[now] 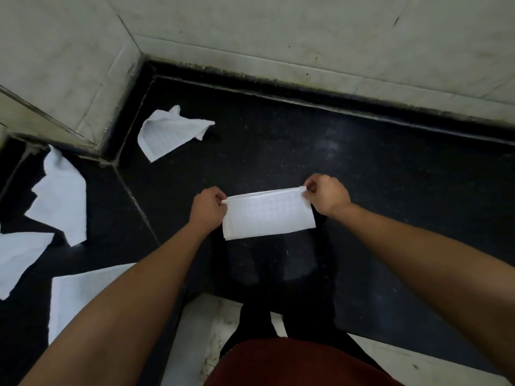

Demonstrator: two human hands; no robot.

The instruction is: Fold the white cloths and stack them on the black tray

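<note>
Head view: both hands, left (207, 207) and right (327, 195), outstretched, pinching folded white cloth's (269, 215) top corners.

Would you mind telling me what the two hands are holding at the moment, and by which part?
A folded white waffle-textured cloth, pinched at its two upper corners: the left hand holds the left corner, the right hand the right.

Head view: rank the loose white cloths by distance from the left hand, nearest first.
From the left hand:
1. Crumpled cloth near the wall corner, up-left.
2. Flat cloth beside the left forearm, down-left; too close to call against 1.
3. Cloth by the left ledge, further left.
4. Cloth at the frame's left edge, farthest.
</note>
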